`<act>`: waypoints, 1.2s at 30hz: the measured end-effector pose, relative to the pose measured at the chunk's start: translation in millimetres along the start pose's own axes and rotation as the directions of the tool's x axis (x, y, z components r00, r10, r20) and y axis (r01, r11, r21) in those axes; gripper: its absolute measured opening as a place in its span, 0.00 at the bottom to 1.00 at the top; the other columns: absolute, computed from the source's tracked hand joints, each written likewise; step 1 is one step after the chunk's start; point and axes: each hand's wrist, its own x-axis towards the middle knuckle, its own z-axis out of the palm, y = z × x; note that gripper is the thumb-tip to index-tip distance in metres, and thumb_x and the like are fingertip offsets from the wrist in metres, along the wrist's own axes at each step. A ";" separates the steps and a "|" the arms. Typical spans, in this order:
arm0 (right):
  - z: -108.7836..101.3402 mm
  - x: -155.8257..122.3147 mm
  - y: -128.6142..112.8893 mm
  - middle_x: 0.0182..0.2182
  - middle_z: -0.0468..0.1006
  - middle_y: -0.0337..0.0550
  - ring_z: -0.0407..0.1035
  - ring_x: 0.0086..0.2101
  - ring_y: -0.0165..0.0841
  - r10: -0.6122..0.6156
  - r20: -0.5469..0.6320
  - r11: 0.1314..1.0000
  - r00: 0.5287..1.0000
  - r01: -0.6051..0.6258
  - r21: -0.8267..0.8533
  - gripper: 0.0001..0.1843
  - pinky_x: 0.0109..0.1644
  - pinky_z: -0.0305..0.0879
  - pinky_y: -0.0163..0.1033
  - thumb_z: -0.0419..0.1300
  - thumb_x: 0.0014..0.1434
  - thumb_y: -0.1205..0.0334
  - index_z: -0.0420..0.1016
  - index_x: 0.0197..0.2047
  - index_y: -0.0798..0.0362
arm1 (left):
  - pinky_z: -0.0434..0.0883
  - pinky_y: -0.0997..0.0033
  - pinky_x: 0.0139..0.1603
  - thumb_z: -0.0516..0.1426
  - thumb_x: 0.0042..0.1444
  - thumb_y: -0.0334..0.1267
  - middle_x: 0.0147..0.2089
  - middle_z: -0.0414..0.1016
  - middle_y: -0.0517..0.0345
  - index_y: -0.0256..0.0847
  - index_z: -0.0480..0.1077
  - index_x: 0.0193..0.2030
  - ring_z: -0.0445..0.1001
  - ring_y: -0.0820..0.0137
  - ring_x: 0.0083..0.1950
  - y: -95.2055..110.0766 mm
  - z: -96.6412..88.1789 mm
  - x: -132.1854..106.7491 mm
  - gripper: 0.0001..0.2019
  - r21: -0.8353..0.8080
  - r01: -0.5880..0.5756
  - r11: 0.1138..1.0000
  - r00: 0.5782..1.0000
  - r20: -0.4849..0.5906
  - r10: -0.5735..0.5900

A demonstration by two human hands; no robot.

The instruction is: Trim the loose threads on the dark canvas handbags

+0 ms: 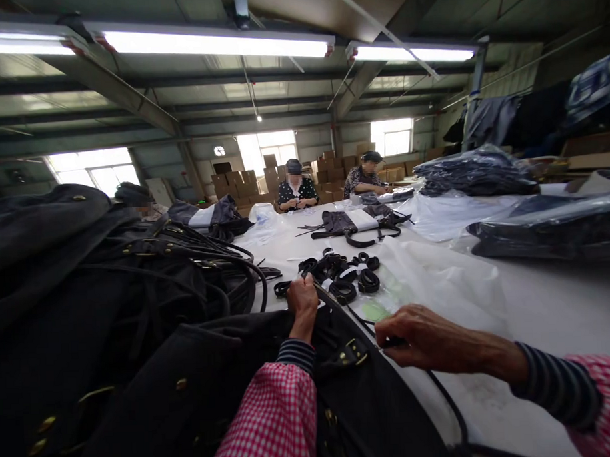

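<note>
A black fabric bag (386, 405) with brass-coloured buckles and studs lies in front of me. My left hand (303, 298) is closed at its far edge, gripping it there; the fingertips are hidden. To the right, my right hand (423, 338) is closed around a thin black strap (448, 400) at the bag's right side. The strap runs down from that hand towards the lower right. Just beyond my left hand lie several coiled black straps (343, 291), some with white wraps.
More black bags (151, 280) are heaped at left. A wrapped bag (355, 220) lies further back on the white table (553, 320). Plastic-covered stacks (476, 172) stand at right. Two people (297, 189) sit across the table, and another person (134, 198) is partly hidden at left.
</note>
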 end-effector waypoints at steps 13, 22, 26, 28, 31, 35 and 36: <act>16.9 -6.6 13.7 0.33 0.82 0.42 0.76 0.34 0.35 -0.038 -0.105 0.991 0.994 0.023 -0.135 0.06 0.35 0.53 0.35 0.60 0.55 0.68 0.77 0.36 0.51 | 0.70 0.61 0.55 0.52 0.65 0.32 0.51 0.78 0.51 0.45 0.72 0.53 0.75 0.58 0.55 64.9 -31.3 -98.4 0.13 0.274 -0.681 0.680 0.724 0.395 0.566; 22.0 -21.5 3.7 0.30 0.81 0.40 0.73 0.32 0.32 -0.072 -0.047 0.995 0.996 0.068 -0.070 0.04 0.35 0.54 0.35 0.62 0.57 0.65 0.78 0.35 0.51 | 0.61 0.53 0.70 0.50 0.71 0.39 0.72 0.64 0.57 0.49 0.59 0.69 0.58 0.63 0.74 -10.1 -39.7 -155.9 0.21 0.194 -0.804 0.563 0.561 0.561 0.608; 5.0 -39.8 -5.3 0.22 0.72 0.31 0.64 0.25 0.26 -0.073 0.083 0.993 0.994 0.065 0.101 0.06 0.32 0.54 0.32 0.64 0.49 0.70 0.80 0.32 0.51 | 0.63 0.52 0.68 0.48 0.72 0.41 0.73 0.61 0.57 0.49 0.61 0.69 0.58 0.61 0.74 -6.1 -37.1 -149.0 0.21 0.241 -0.822 0.516 0.545 0.594 0.591; -2.6 -45.3 -9.0 0.21 0.70 0.30 0.61 0.24 0.25 -0.064 0.106 0.989 0.992 0.049 0.139 0.09 0.32 0.54 0.31 0.64 0.47 0.73 0.81 0.33 0.51 | 0.63 0.52 0.68 0.48 0.72 0.40 0.73 0.61 0.57 0.49 0.61 0.69 0.58 0.60 0.74 -4.3 -36.1 -147.9 0.21 0.252 -0.823 0.509 0.547 0.594 0.590; -5.6 -47.4 -7.6 0.24 0.73 0.32 0.64 0.25 0.26 -0.046 0.103 0.990 0.994 0.032 0.139 0.10 0.34 0.56 0.31 0.63 0.50 0.72 0.82 0.35 0.51 | 0.63 0.51 0.67 0.48 0.72 0.39 0.73 0.61 0.55 0.48 0.61 0.69 0.58 0.60 0.74 -3.6 -38.0 -149.6 0.21 0.256 -0.817 0.517 0.556 0.587 0.589; 1.4 -50.2 2.1 0.33 0.80 0.38 0.72 0.33 0.30 -0.076 0.044 0.992 0.996 0.071 0.100 0.09 0.43 0.61 0.34 0.62 0.58 0.69 0.81 0.41 0.51 | 0.62 0.54 0.68 0.51 0.69 0.33 0.71 0.66 0.57 0.48 0.65 0.66 0.57 0.62 0.74 5.9 -51.4 -162.2 0.19 0.184 -0.856 0.483 0.491 0.579 0.651; 3.3 -51.8 4.2 0.35 0.81 0.39 0.73 0.36 0.32 -0.088 0.026 0.992 0.996 0.085 0.093 0.09 0.44 0.62 0.35 0.62 0.60 0.68 0.80 0.42 0.51 | 0.61 0.55 0.69 0.52 0.69 0.32 0.68 0.68 0.58 0.48 0.67 0.63 0.58 0.62 0.73 11.0 -55.9 -167.0 0.18 0.143 -0.880 0.453 0.442 0.597 0.670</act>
